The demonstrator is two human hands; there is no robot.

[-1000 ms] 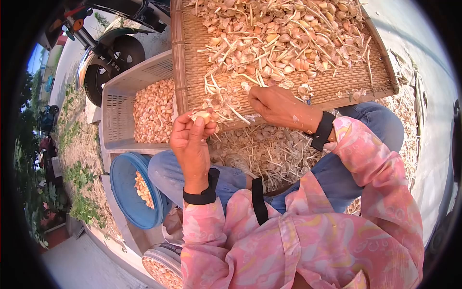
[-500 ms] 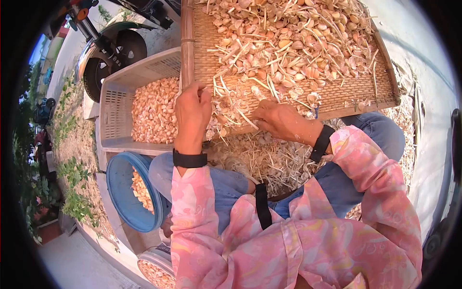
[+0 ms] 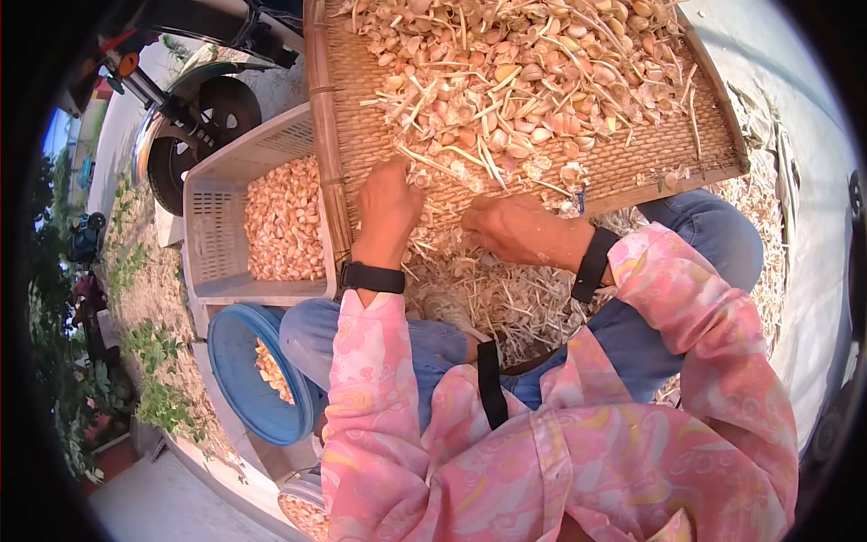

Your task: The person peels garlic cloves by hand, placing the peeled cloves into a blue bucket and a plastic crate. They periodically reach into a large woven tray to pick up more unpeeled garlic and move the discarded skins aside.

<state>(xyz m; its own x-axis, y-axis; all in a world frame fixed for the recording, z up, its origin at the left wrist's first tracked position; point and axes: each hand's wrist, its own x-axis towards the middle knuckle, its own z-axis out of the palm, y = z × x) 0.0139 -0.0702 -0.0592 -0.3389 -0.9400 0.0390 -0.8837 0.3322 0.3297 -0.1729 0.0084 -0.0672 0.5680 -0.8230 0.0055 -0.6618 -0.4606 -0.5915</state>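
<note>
1. We locate the left hand (image 3: pixel 390 203) over the front left corner of the tray (image 3: pixel 357 113). Its fingers are curled narrow; we cannot tell whether they grip anything.
2. We locate the right hand (image 3: pixel 528 230) beside it, slightly nearer the body, at the tray's front edge. Its fingers are drawn together, fingertips toward the left hand; we cannot tell what, if anything, is pinched.
3. We note the two hands are apart, with scraps (image 3: pixel 438 212) between them.
4. We find the garlic (image 3: pixel 542 81) heaped on the tray beyond both hands, loose cloves mixed with dry stems and skins.
5. Left of the left hand, we see the crate (image 3: pixel 215 212), holding a pile of cloves (image 3: pixel 283 221).
6. Nearer the body than the crate, left of and below the left hand, we see the blue bucket (image 3: pixel 237 379), tilted in view, with paler cloves inside.
7. Below the right hand, we see husks (image 3: pixel 515 298) piled between the legs.
</note>
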